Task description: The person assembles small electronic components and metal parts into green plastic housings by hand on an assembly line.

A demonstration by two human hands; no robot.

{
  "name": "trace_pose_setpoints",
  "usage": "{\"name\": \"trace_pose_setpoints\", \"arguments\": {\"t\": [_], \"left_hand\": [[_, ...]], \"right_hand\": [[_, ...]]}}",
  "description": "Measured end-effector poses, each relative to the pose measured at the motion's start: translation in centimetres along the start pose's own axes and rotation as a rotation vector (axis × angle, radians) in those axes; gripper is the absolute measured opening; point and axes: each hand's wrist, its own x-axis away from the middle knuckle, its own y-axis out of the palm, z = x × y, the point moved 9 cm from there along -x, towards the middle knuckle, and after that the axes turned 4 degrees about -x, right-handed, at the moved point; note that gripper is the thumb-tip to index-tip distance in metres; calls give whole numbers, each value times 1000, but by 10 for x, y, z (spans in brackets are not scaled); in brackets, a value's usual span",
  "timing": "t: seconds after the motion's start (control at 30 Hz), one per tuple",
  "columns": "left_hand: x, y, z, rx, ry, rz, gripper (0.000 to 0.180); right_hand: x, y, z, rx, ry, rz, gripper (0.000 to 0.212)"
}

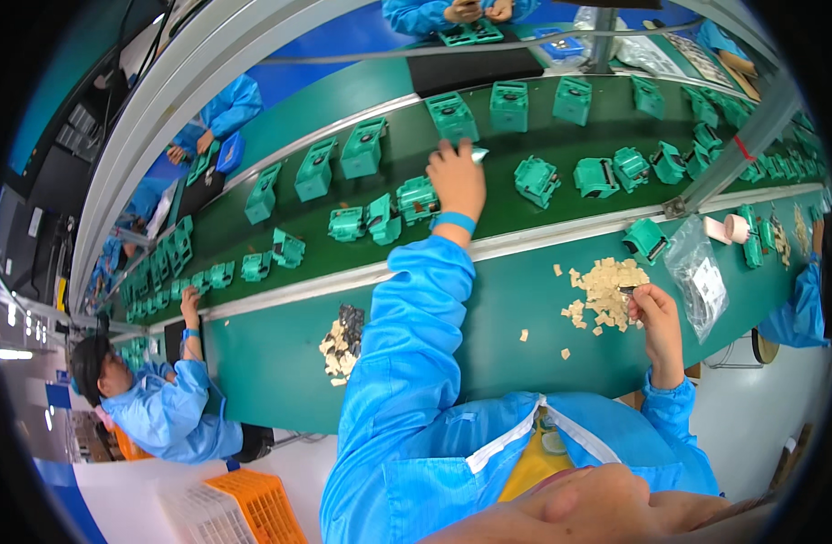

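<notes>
Reaching across the dark green conveyor belt (543, 147) with the bare left hand (457, 181), up to the near edge of a boxy mint-green plastic housing (450, 116) in the far row — touching or merely overlapping it, hard to say, and impossible to tell whether gripping or loose. Seeing also a small white scrap (478, 155) beside that hand (perhaps pinched, too little visible to be sure). Pinching a small, thin dark piece (627, 290) between thumb and fingertips of the bare right hand (659, 322), just over a loose heap of cream-coloured flat squares (608, 281) on the green worktop (488, 335). Judging from this pose, apparently at the reaching step — with the dark piece held apart. Calling next, most likely, for a settled left-hand hold, clear of the compact mint-green plastic unit (418, 199) just leftward.
</notes>
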Motion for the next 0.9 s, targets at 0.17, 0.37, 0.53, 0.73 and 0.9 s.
{"name": "trace_pose_setpoints", "arguments": {"t": [0.17, 0.37, 0.53, 0.73, 0.9], "left_hand": [[35, -40, 44, -50, 55, 9, 52], [35, -46, 55, 140, 139, -74, 62], [8, -44, -48, -172, -80, -11, 56], [24, 5, -73, -418, -61, -234, 39], [24, -3, -64, -358, -36, -305, 40]], "right_hand": [[-13, 28, -6, 20, 10, -61, 18], [-21, 42, -14, 40, -20, -121, 18], [-19, 46, -7, 64, -17, -144, 16], [-7, 32, -11, 87, -23, -132, 17], [-7, 36, -13, 67, -20, -117, 16]]}}
